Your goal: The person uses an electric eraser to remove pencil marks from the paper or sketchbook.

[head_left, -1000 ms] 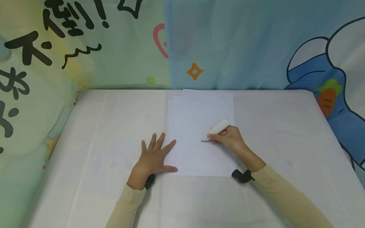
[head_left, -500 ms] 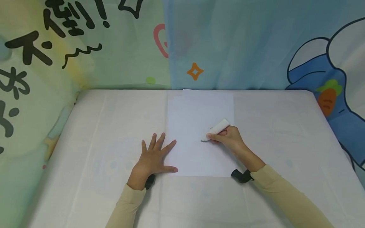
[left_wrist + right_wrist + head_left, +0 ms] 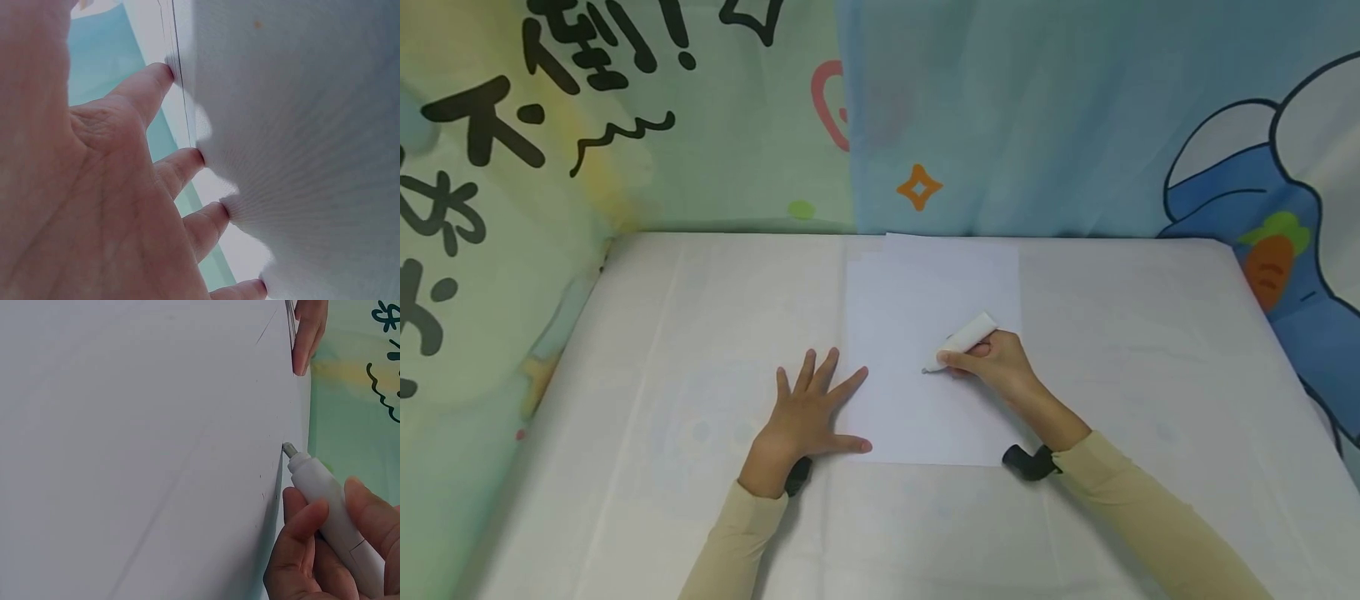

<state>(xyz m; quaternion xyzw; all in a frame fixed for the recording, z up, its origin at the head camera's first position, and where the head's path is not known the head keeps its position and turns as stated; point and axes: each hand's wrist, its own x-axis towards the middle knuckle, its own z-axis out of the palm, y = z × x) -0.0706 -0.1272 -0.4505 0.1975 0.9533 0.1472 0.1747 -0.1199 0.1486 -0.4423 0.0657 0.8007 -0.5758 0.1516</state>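
My right hand [image 3: 1003, 362] pinches a thick white pen-shaped tool [image 3: 972, 335] between thumb and fingers. Its short grey metal tip points left and down, right at the white paper [image 3: 917, 292]. In the right wrist view the tool [image 3: 328, 494] slants up to the left, with the thumb on one side and curled fingers [image 3: 294, 550] on the other. A thin dark line [image 3: 267, 326] and several tiny specks show on the paper. My left hand [image 3: 801, 421] lies with fingers spread, thumb and index fingertip at the paper's left edge; in the left wrist view the fingertips [image 3: 197, 156] press down.
A white cloth covers the table [image 3: 700, 317] under the paper. Black wrist mounts [image 3: 1028, 462] sit below both wrists. Printed curtains [image 3: 1037, 117] with lettering and a carrot picture hang behind and beside the table.
The tool's tip has slid slightly left over the paper with my right hand. My left hand stays in place; the head view has shifted a little.
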